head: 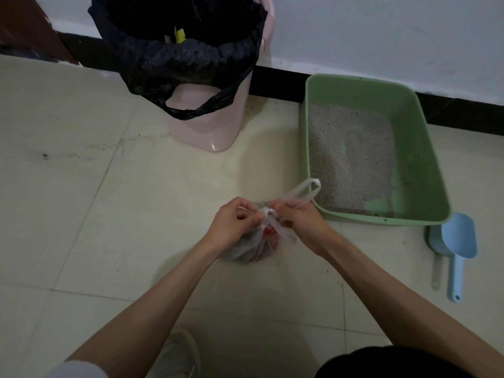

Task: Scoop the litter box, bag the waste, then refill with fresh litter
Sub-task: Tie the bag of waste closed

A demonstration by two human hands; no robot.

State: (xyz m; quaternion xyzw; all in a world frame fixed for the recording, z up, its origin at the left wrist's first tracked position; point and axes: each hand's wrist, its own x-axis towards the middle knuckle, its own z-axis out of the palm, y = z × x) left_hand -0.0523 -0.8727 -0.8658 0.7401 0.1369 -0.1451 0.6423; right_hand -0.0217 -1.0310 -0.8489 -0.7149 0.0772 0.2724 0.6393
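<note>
Small clear plastic bag (pixel 251 246) with red print on the floor (pixel 109 214) beside green litter box (pixel 425 148), left hand (pixel 234 222) and right hand (pixel 300 219) pinching its knotted handles, contents dark and indistinct

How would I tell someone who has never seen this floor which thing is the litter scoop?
Start at the green litter box by the wall on the right. On the tiles just past its near right corner lies the blue scoop, handle pointing toward the person. A paler scoop lies partly under it; the blue one is on top, a solid deep shovel with a hole in its handle end.
</note>
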